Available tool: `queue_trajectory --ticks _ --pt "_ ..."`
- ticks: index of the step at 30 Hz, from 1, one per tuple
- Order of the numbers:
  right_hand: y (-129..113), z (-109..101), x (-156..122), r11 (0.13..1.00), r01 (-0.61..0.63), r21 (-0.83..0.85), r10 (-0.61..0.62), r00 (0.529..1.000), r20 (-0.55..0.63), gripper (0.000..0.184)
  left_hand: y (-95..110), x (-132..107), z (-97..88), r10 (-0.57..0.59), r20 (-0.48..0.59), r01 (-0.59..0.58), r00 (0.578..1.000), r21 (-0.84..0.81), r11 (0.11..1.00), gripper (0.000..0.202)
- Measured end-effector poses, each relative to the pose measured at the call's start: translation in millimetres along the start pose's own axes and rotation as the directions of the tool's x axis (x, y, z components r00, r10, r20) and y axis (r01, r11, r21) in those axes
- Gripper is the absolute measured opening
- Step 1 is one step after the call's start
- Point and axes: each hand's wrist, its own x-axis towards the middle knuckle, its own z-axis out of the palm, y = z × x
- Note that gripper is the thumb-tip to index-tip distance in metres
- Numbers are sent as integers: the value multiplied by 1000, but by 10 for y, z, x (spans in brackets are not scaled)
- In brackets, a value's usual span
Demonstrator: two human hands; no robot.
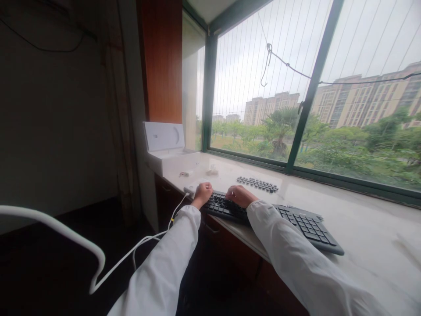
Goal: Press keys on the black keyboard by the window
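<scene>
A long black keyboard lies along the front edge of the white counter; my right forearm hides its middle part. My left hand is closed at the keyboard's left end, its fingers pressed together; whatever they hold, if anything, is too small to make out. Over the left part of the keys, my right hand curls downward with the fingers drawn together. Its fingertips are close to the keys, and I cannot tell what is between them. Behind the keyboard, loose black keycaps are laid out in rows.
An open white box stands at the counter's left end, its lid upright. Small pale items and a small clear-looking bundle lie near it. A white cable hangs off the counter's left edge. Windows rise behind.
</scene>
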Motion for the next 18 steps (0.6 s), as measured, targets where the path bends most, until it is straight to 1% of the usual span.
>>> queue_trajectory --ticks 5,8,12,15,18 --pt "93 29 23 998 -40 43 41 999 -29 20 -8 4 -1 25 -14 -25 1000 -19 999 11" --pt "109 42 41 994 -86 60 89 995 -35 20 -8 3 -1 12 -7 -13 1000 -16 1000 11" --pt "51 4 48 980 -182 74 183 983 -3 21 -12 1 1 20 -3 -20 1000 -28 999 11" --pt "-5 -43 39 976 -205 70 204 979 31 21 -15 -1 1 31 -2 -31 1000 -35 999 11" --pt "-33 -69 33 976 -211 50 209 977 45 20 -1 -5 -3 18 -8 -18 1000 -32 999 12"
